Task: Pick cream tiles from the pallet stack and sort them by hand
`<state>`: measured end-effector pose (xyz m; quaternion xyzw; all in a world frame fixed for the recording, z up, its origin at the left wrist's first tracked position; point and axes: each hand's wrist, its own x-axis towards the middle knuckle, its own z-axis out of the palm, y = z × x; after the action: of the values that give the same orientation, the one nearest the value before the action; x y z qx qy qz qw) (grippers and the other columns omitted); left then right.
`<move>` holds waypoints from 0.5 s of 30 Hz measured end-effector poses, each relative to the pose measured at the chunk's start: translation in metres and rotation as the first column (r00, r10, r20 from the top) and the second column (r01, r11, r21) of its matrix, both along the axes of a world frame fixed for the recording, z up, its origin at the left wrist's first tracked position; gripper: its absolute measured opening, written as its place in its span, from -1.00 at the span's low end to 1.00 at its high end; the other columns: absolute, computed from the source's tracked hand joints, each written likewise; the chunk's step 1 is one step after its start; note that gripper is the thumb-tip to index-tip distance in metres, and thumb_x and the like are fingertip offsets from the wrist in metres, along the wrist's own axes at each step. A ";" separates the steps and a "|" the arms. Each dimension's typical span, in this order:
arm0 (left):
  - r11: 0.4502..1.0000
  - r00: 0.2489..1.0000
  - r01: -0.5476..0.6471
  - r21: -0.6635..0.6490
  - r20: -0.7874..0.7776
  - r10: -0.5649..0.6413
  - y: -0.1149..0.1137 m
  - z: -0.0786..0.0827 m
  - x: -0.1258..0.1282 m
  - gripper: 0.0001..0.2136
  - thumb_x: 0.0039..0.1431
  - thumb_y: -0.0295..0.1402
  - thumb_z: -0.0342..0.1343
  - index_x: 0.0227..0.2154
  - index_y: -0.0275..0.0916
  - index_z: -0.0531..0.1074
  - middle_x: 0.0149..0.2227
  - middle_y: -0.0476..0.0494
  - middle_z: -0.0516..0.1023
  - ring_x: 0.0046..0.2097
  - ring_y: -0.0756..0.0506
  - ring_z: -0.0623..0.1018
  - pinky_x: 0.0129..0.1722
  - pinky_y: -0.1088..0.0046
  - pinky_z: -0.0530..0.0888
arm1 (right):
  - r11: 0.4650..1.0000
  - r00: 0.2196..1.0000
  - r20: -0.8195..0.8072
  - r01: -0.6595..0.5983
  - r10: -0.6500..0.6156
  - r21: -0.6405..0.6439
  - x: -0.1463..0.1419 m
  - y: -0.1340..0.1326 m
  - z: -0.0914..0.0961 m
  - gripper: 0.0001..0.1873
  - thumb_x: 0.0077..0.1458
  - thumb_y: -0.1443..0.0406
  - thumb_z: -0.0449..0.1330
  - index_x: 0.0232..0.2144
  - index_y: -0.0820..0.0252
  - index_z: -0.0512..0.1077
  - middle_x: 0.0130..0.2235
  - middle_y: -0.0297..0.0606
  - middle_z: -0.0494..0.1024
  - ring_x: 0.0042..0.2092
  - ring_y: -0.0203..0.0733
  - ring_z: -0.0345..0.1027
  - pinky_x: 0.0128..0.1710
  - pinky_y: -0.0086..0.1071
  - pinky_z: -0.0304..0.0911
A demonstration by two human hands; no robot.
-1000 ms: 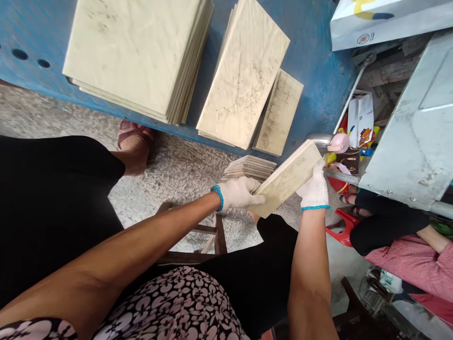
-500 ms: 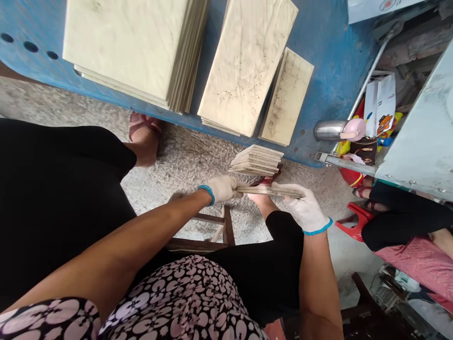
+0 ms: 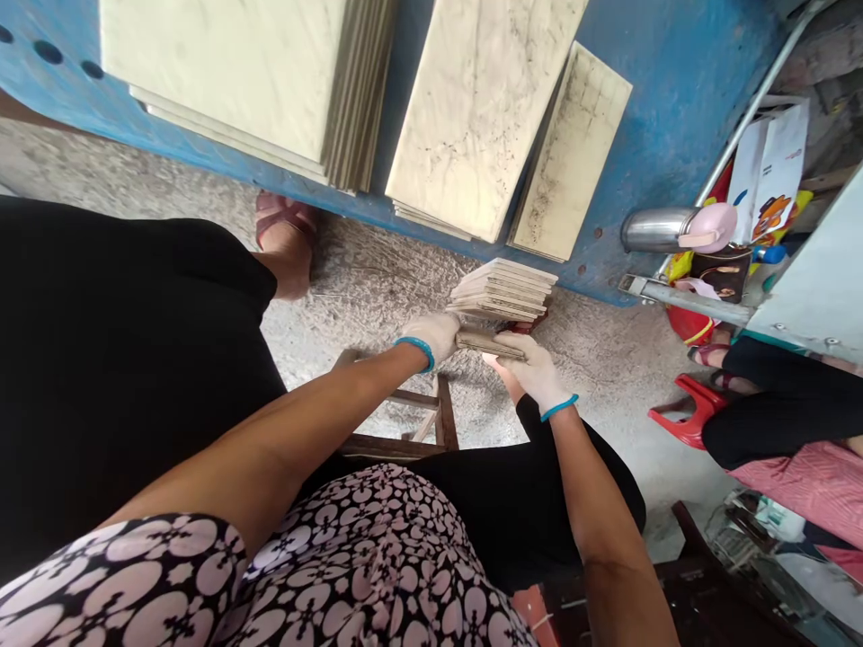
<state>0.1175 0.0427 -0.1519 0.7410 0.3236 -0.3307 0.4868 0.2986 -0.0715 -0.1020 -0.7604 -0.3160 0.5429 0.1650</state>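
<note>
Both of my hands wear white gloves with blue cuffs. My left hand [image 3: 437,334] and my right hand [image 3: 532,364] grip the two ends of a small pale board [image 3: 486,342], held flat and seen edge-on. It hovers right beside a low stack of similar small boards [image 3: 502,288] on the floor, just under the edge of the blue table [image 3: 647,117]. Whether the board touches the stack I cannot tell.
On the blue table lie a tall stack of large pale sheets [image 3: 235,63], a medium stack [image 3: 482,108] and a narrower one [image 3: 573,153]. A wooden stool [image 3: 411,431] stands between my knees. A steel flask [image 3: 674,229], a red stool [image 3: 684,413] and another seated person [image 3: 788,422] are at right.
The board, tilted up and showing its face a second ago, was turned flat and lowered toward the floor stack. Both hands moved down and left with it.
</note>
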 end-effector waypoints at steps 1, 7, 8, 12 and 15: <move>1.000 1.000 -0.013 -0.004 -0.005 0.013 0.000 -0.002 0.001 -0.62 0.19 -0.27 0.03 0.03 -0.26 0.45 -0.05 -0.37 0.57 -0.02 -0.27 0.56 -0.08 0.33 0.45 | 1.000 0.999 0.040 -0.017 0.017 -0.008 0.000 0.000 -0.002 -0.67 -0.12 0.30 0.28 -0.21 0.02 0.61 -0.02 -0.26 0.55 0.09 -0.09 0.39 0.22 -0.19 0.20; 0.995 0.994 -0.101 0.019 -0.030 0.101 0.001 -0.010 0.011 -0.63 0.20 -0.30 0.00 0.00 -0.31 0.49 -0.03 -0.40 0.57 0.01 -0.31 0.56 -0.05 0.29 0.46 | 0.997 0.972 0.222 -0.064 0.070 -0.034 -0.002 0.002 -0.004 -0.65 -0.04 0.25 0.24 -0.14 0.07 0.58 -0.04 -0.18 0.52 0.04 -0.03 0.40 0.15 -0.17 0.27; 0.994 0.994 -0.105 0.013 -0.042 0.106 0.001 -0.010 0.012 -0.63 0.20 -0.29 0.00 -0.01 -0.32 0.50 -0.03 -0.41 0.57 0.01 -0.32 0.56 -0.05 0.28 0.47 | 0.997 0.967 0.243 -0.066 0.073 -0.040 -0.001 0.002 -0.005 -0.65 -0.03 0.25 0.24 -0.13 0.07 0.57 -0.04 -0.19 0.52 0.04 -0.03 0.40 0.14 -0.17 0.28; 0.993 0.989 -0.118 -0.003 -0.094 0.118 0.002 -0.009 0.019 -0.60 0.21 -0.26 0.02 0.01 -0.35 0.50 -0.03 -0.46 0.57 0.04 -0.34 0.54 -0.02 0.25 0.47 | 0.990 0.945 0.308 -0.079 0.111 -0.116 0.004 0.004 -0.006 -0.61 0.01 0.24 0.21 -0.07 0.10 0.53 -0.07 -0.14 0.54 0.02 0.02 0.40 0.11 -0.14 0.29; 0.991 0.984 -0.136 -0.007 -0.117 0.135 0.007 -0.007 0.023 -0.55 0.20 -0.17 0.05 0.05 -0.36 0.48 0.00 -0.47 0.55 0.09 -0.35 0.52 0.03 0.23 0.45 | 0.978 0.936 0.318 -0.091 0.148 -0.188 0.006 0.012 -0.006 -0.61 0.08 0.21 0.18 -0.04 0.17 0.51 -0.05 -0.07 0.56 0.04 0.08 0.40 0.10 -0.11 0.27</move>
<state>0.1401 0.0495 -0.1586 0.6932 0.3986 -0.3416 0.4939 0.3041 -0.0594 -0.1080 -0.8313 -0.3374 0.4417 0.0109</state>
